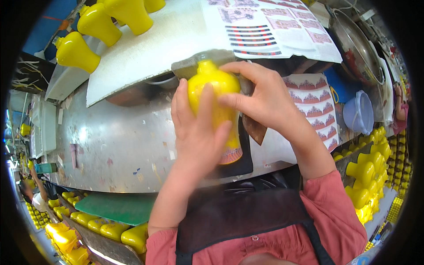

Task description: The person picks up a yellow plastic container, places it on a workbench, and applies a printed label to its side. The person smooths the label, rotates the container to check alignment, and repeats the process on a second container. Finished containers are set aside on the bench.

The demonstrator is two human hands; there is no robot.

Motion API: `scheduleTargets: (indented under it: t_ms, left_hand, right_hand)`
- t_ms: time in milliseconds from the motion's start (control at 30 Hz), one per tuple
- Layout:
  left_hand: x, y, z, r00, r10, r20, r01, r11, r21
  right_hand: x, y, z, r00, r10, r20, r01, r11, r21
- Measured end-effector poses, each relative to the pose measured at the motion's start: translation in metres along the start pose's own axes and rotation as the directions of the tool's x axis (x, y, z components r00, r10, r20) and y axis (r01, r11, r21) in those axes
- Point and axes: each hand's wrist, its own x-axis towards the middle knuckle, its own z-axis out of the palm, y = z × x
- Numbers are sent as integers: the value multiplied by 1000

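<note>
From my remote seat, I see a bottle over the tabletop; beyond it, a board bearing other bottles left and a sheet right; nearer right, a bucket.

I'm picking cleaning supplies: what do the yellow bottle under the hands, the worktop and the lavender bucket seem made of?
Yellow bottle: glossy, bright highlights; perhaps glazed ceramic or coated glass.
Worktop: probably steel, dull silvery sheen.
Bucket: likely plastic, smooth, evenly coloured walls.

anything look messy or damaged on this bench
A little messy: small scraps litter the metal table, and a pinkish strip lies stray toward its left end. No damage shows on the visible parts of the yellow bottle being handled.
</note>
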Motion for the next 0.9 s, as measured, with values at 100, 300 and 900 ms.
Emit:
scheduleTargets:
  t_ms: [100,300,900]
  left_hand:
    - [-5,-3,5,1000,-9,5,9,1000,21]
    - [-15,-29,15,997,-28,-66,2,935,-354]
    - [-20,-39,23,997,59,-58,-72,963,-258]
  right_hand:
    - [-1,10,1,993,-118,-27,116,991,-70]
    - [-27,25,0,976,156,150,-177,974,138]
    - [-55,38,18,933,187,307,-264,936,232]
